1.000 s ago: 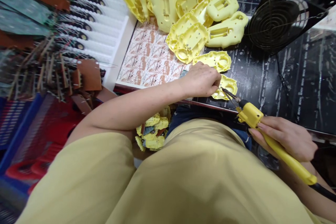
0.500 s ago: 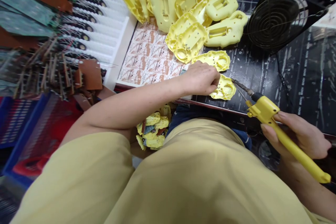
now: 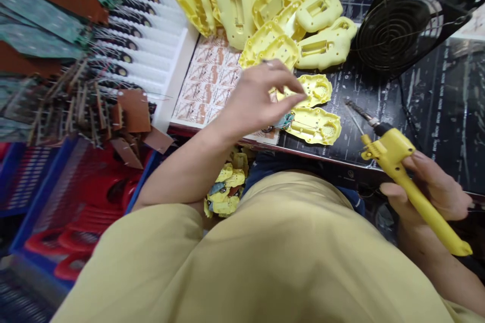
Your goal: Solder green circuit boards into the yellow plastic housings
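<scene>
My left hand (image 3: 257, 96) hovers just above the table edge with its fingers loosely curved and apart, and I see nothing in it. Right below its fingertips lies a yellow plastic shell (image 3: 316, 127) with a small green board and wires (image 3: 284, 121) at its left end. A second yellow shell (image 3: 314, 88) lies just behind it. My right hand (image 3: 435, 189) is closed round the handle of a yellow soldering iron (image 3: 401, 161). The iron's metal tip (image 3: 350, 106) points up-left and sits a short way right of the shells, touching neither.
A heap of yellow shells (image 3: 273, 10) fills the back of the black mat (image 3: 435, 111), with a black wire-guard fan (image 3: 397, 25) to the right. At left are a sticker sheet (image 3: 208, 81), a white tray of wired parts (image 3: 151, 45), circuit boards (image 3: 56, 10) and a blue crate (image 3: 45, 197).
My left hand has lifted off the front shell and moved up-left, uncovering the shell and its green board. My right hand drew the soldering iron back to the right, away from the shell.
</scene>
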A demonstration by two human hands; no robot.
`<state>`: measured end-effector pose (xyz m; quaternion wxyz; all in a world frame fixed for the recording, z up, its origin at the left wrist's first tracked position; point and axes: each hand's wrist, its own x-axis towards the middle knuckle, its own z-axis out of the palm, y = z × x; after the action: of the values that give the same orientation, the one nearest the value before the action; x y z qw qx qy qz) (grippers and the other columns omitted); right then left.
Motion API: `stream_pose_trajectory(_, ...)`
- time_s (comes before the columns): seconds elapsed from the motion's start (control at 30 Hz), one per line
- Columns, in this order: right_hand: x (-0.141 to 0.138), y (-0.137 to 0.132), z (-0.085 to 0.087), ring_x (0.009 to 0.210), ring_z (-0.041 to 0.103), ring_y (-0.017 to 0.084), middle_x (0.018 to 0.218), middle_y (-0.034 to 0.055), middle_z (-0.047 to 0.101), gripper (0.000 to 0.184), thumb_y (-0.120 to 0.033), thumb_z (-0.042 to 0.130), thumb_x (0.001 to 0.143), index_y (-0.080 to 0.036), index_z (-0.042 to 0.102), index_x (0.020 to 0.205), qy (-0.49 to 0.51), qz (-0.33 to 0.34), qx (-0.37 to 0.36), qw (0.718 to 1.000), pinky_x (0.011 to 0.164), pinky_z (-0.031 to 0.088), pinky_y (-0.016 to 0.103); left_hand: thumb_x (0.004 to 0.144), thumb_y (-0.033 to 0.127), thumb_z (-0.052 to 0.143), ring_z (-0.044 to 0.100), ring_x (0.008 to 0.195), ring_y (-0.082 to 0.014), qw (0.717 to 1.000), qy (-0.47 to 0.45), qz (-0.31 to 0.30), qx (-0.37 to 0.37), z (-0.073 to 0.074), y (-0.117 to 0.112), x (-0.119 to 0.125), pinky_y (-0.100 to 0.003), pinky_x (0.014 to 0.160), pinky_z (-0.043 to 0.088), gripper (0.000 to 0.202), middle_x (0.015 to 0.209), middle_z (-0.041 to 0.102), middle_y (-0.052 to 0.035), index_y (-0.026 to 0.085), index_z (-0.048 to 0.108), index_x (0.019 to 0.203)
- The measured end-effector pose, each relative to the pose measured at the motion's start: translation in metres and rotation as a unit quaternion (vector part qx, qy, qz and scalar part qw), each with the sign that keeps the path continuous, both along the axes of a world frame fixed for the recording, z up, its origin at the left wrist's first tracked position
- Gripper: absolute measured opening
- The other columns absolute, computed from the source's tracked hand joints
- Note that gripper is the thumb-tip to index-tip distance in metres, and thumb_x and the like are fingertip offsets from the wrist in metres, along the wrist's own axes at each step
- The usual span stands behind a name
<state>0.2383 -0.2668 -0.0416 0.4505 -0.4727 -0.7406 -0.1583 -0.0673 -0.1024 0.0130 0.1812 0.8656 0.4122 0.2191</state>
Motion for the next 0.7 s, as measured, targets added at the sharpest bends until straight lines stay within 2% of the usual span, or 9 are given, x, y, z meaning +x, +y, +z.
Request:
stream_pose_trajectory(0.1, 0.0, 0.0, -0.005, 0.068, 0.078, 0.016, 0.077, 0.0024, 0.079, 0.054, -0.053, 0.067, 0.105, -0.017, 0.07, 0.146, 0.012, 0.029, -0.033, 0.999, 0.067, 0.06, 0.022, 0.102, 0.042, 0.065, 0.072, 0.087, -0.0201, 0.996, -0.035, 0.076, -0.001, -0.012, -0.008, -0.04, -0.037, 0.089, 0.059, 0.028, 0.095, 0.081, -0.0039, 0.021, 0.083, 0.099)
stream_pose_trajectory(0.2, -0.001, 0.012, -0.012, 0.057, 0.072, 0.012, 0.072, -0.0006, 0.078, 0.027, -0.038, 0.068, 0.108, -0.019, 0.08, 0.122, -0.009, 0.032, -0.086, 0.996, 0.066, 0.057, 0.019, 0.104, 0.042, 0.064, 0.073, 0.094, -0.0211, 0.996, 0.003, 0.086, 0.027, -0.038, -0.018, -0.058, -0.04, 0.093, 0.058, 0.028, 0.1, 0.082, -0.004, 0.022, 0.084, 0.102)
stream_pose_trajectory(0.27, -0.006, 0.026, -0.018, 0.062, 0.075, 0.013, 0.082, -0.0003, 0.082, 0.018, -0.036, 0.067, 0.108, -0.023, 0.081, 0.107, -0.005, 0.009, -0.12, 0.993, 0.069, 0.059, 0.02, 0.106, 0.041, 0.063, 0.072, 0.107, -0.023, 0.994, 0.016, 0.086, 0.066, -0.052, -0.024, -0.053, -0.043, 0.101, 0.056, 0.027, 0.112, 0.082, -0.0047, 0.025, 0.084, 0.111)
stream_pose_trajectory(0.33, -0.017, 0.042, -0.024, 0.077, 0.08, 0.016, 0.098, 0.0009, 0.085, 0.018, -0.039, 0.067, 0.107, -0.025, 0.077, 0.105, 0.024, 0.002, -0.142, 0.99, 0.077, 0.063, 0.024, 0.108, 0.038, 0.061, 0.07, 0.115, -0.0244, 0.992, 0.012, 0.086, 0.091, -0.059, -0.026, -0.037, -0.045, 0.106, 0.052, 0.027, 0.12, 0.082, -0.0052, 0.026, 0.084, 0.115)
stream_pose_trajectory(0.4, -0.03, 0.055, -0.027, 0.092, 0.083, 0.02, 0.111, 0.0033, 0.085, 0.016, -0.04, 0.069, 0.106, -0.025, 0.074, 0.108, 0.045, 0.014, -0.151, 0.987, 0.083, 0.066, 0.028, 0.109, 0.034, 0.06, 0.069, 0.113, -0.0244, 0.994, 0.002, 0.072, 0.086, -0.059, -0.025, -0.018, -0.044, 0.105, 0.051, 0.026, 0.117, 0.082, -0.0058, 0.025, 0.084, 0.113)
stream_pose_trajectory(0.47, -0.043, 0.061, -0.027, 0.094, 0.083, 0.02, 0.113, 0.0039, 0.085, 0.012, -0.033, 0.073, 0.104, -0.025, 0.072, 0.112, 0.041, 0.041, -0.146, 0.988, 0.084, 0.067, 0.028, 0.108, 0.031, 0.06, 0.069, 0.108, -0.0246, 0.997, 0.001, 0.041, 0.066, -0.056, -0.023, -0.002, -0.043, 0.102, 0.049, 0.025, 0.107, 0.083, -0.0057, 0.024, 0.084, 0.108)
stream_pose_trajectory(0.6, -0.051, 0.051, -0.017, 0.086, 0.083, 0.017, 0.106, 0.0006, 0.085, 0.013, -0.02, 0.075, 0.101, -0.026, 0.073, 0.113, -0.001, 0.073, -0.117, 0.991, 0.079, 0.066, 0.024, 0.106, 0.03, 0.065, 0.068, 0.105, -0.0275, 0.997, 0.029, -0.015, 0.07, -0.055, -0.024, 0.012, -0.045, 0.097, 0.047, 0.021, 0.095, 0.082, -0.0059, 0.025, 0.085, 0.102)
stream_pose_trajectory(0.67, -0.039, 0.037, -0.01, 0.082, 0.082, 0.018, 0.101, 0.0003, 0.085, 0.007, -0.027, 0.074, 0.103, -0.027, 0.075, 0.11, -0.009, 0.05, -0.13, 0.99, 0.078, 0.066, 0.025, 0.106, 0.029, 0.066, 0.069, 0.101, -0.0271, 0.995, 0.035, -0.033, 0.083, -0.057, -0.025, 0.013, -0.043, 0.094, 0.048, 0.019, 0.092, 0.081, -0.0059, 0.024, 0.084, 0.102)
stream_pose_trajectory(0.7, -0.03, 0.027, -0.007, 0.081, 0.082, 0.019, 0.098, 0.0008, 0.085, 0.011, -0.034, 0.073, 0.104, -0.027, 0.077, 0.11, -0.006, 0.033, -0.156, 0.987, 0.078, 0.066, 0.026, 0.106, 0.028, 0.066, 0.07, 0.098, -0.026, 0.995, 0.036, -0.04, 0.087, -0.058, -0.026, 0.013, -0.041, 0.091, 0.049, 0.019, 0.09, 0.08, -0.0058, 0.023, 0.083, 0.102)
